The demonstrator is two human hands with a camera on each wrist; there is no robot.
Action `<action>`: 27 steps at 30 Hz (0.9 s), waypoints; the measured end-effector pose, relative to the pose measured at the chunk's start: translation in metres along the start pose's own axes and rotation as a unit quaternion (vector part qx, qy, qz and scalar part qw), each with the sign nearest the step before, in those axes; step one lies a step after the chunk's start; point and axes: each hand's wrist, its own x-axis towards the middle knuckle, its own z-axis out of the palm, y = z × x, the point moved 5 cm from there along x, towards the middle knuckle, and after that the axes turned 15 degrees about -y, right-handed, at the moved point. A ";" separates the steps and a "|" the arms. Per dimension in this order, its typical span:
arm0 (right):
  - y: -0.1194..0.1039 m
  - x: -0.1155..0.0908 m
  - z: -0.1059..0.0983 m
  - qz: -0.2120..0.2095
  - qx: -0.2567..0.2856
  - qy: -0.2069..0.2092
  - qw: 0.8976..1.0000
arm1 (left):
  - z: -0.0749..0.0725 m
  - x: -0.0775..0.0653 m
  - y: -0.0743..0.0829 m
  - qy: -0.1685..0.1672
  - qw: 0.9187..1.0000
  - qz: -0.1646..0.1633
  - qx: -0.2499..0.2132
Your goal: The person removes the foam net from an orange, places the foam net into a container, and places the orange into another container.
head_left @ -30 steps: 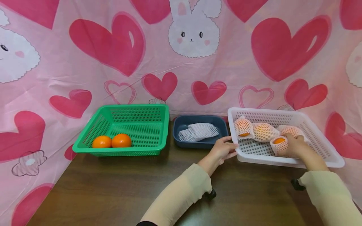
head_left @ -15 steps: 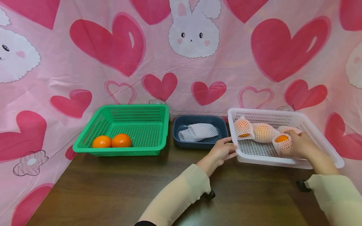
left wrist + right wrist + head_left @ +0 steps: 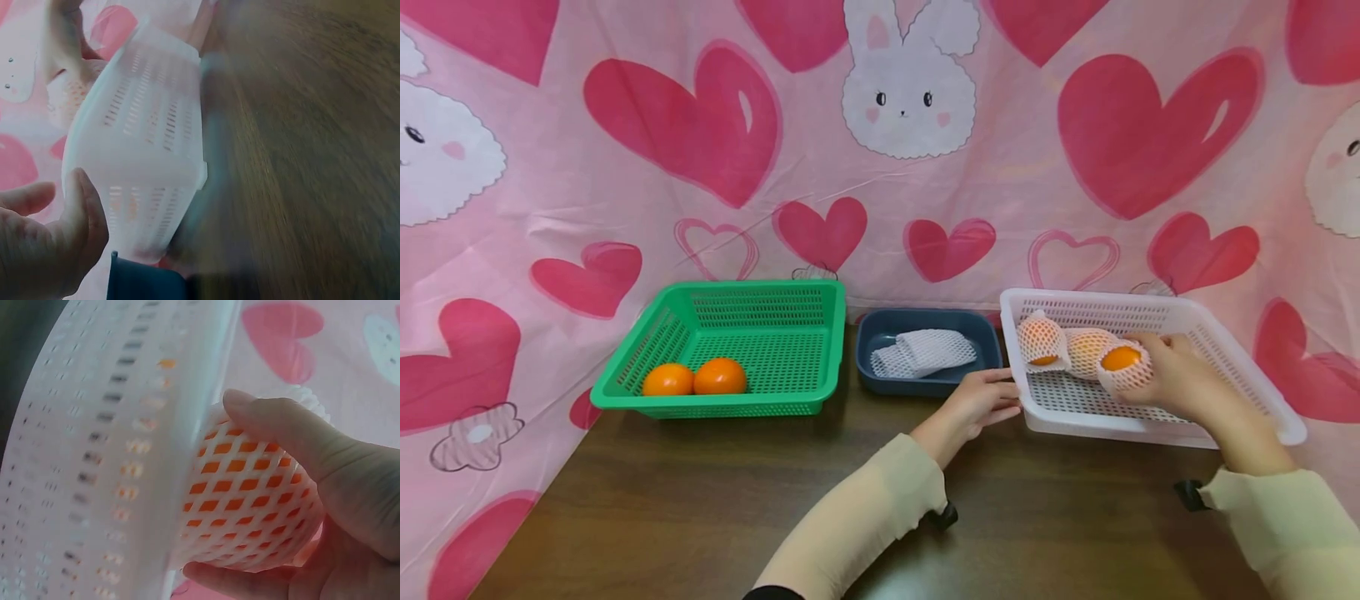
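My right hand [image 3: 1183,379] grips an orange in a white foam net [image 3: 1125,371] inside the white basket [image 3: 1093,423]. In the right wrist view, thumb and fingers close round the netted orange [image 3: 247,494], beside the basket wall [image 3: 100,450]. Bare orange peel shows at the net's open end in the head view. My left hand [image 3: 976,406] touches the basket's front left corner with fairly straight fingers. A netted orange [image 3: 1041,340] lies at the basket's left end, and another netted fruit [image 3: 1086,350] sits partly behind the held one.
A dark blue tray [image 3: 928,387] with white foam nets [image 3: 925,352] stands left of the white basket. Farther left is a green basket [image 3: 790,400] holding two bare oranges [image 3: 720,377]. A pink heart-print cloth [image 3: 910,183] hangs behind the brown table [image 3: 685,500].
My right hand has shifted left with the netted orange, which now overlaps the middle fruit. Another netted fruit behind it has become hidden. My left hand stays at the basket corner.
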 end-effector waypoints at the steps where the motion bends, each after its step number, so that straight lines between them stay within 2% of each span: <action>1: -0.004 -0.001 0.000 -0.001 0.000 0.001 1.000 | -0.001 -0.001 0.000 -0.002 1.000 -0.004 0.004; 8: -0.030 -0.004 -0.001 -0.020 -0.001 0.020 1.000 | -0.008 -0.005 0.002 -0.029 0.999 -0.027 0.025; 16: -0.060 -0.006 0.000 -0.053 0.017 0.077 0.995 | -0.016 -0.012 0.008 -0.068 0.994 -0.036 0.078; 19: -0.071 -0.006 0.001 -0.067 0.036 0.084 0.994 | -0.020 -0.017 0.012 -0.080 0.991 -0.036 0.101; 27: -0.098 -0.007 0.008 -0.111 0.074 0.088 0.987 | -0.037 -0.029 0.016 -0.077 0.989 -0.029 0.120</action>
